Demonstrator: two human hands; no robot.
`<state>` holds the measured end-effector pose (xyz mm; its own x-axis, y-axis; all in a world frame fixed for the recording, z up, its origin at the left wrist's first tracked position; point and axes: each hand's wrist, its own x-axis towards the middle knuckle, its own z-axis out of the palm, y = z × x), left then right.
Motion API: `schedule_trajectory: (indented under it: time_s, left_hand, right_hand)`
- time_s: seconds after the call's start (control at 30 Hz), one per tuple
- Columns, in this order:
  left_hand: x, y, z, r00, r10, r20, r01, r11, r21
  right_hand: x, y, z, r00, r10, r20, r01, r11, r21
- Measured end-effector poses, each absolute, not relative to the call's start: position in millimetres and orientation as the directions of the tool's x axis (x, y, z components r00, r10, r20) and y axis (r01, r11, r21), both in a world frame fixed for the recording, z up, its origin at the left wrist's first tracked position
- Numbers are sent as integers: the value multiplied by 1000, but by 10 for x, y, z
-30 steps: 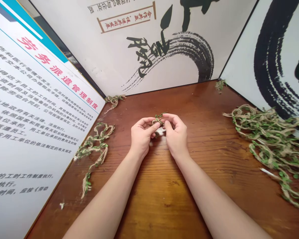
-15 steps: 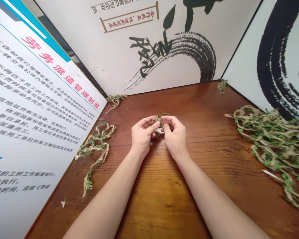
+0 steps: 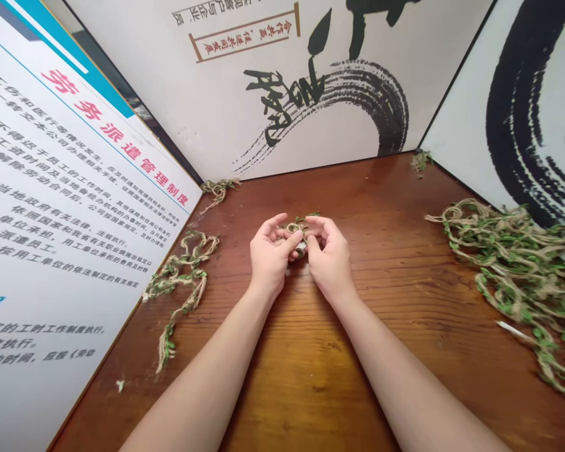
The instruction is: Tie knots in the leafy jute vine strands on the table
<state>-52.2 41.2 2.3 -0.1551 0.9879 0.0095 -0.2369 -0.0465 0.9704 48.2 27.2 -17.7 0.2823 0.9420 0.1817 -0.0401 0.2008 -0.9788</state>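
My left hand (image 3: 269, 254) and my right hand (image 3: 330, 254) meet near the middle of the wooden table (image 3: 306, 376). Between them is a short piece of leafy twine (image 3: 301, 227), tan cord with small green leaves, bent into a curl. The left thumb and fingers pinch it, with the index finger raised. My right thumb and fingers close on its other side. Fingers hide much of the twine, and something pale shows beneath the fingertips, too small to name.
A large heap of leafy twine (image 3: 522, 270) lies at the right, with a thin white stick (image 3: 513, 329) by it. Loose leafy twine strands (image 3: 183, 282) lie at the left. Smaller bits sit at the back corners. Printed panels (image 3: 311, 125) stand around the table's back and sides.
The left index finger has lifted and opened away from the twine. Both hands have shifted slightly, and more of the twine's curl shows. The twine stays between them.
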Motion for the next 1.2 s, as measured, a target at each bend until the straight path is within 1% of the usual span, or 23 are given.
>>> schedule_trajectory:
  time_s: [0.13, 0.23, 0.47, 0.67, 0.87, 1.03, 1.13, 1.2]
  left_hand:
    - [-498, 400, -4, -202, 978, 48, -241, -97, 966]
    - [-501, 400, -4, -213, 976, 38, -283, -99, 954]
    - [-522, 402, 37, -146, 989, -2, -295, -42, 955]
    - [-517, 369, 60, -66, 998, 23, -239, -38, 970]
    - [-505, 375, 55, -51, 999, -18, -182, 8, 983]
    - [-485, 369, 54, -89, 995, -35, -156, 21, 988]
    - [-464, 356, 48, -84, 996, -40, -126, 29, 992]
    - [-452, 351, 41, -104, 995, -11, -122, -2, 993]
  right_hand:
    - [481, 280, -177, 295, 941, 164, -71, 193, -979]
    - [484, 287, -178, 323, 933, 159, -76, 193, -978]
    - [495, 270, -163, 311, 929, 201, -33, 221, -975]
    - [499, 264, -147, 299, 940, 165, -66, 193, -979]
    - [497, 264, -116, 325, 926, 193, -85, 232, -969]
    - [494, 268, -93, 297, 937, 186, -136, 234, -963]
    - [495, 269, -97, 313, 926, 209, -130, 260, -957]
    - [498, 271, -119, 316, 925, 209, -101, 252, -963]
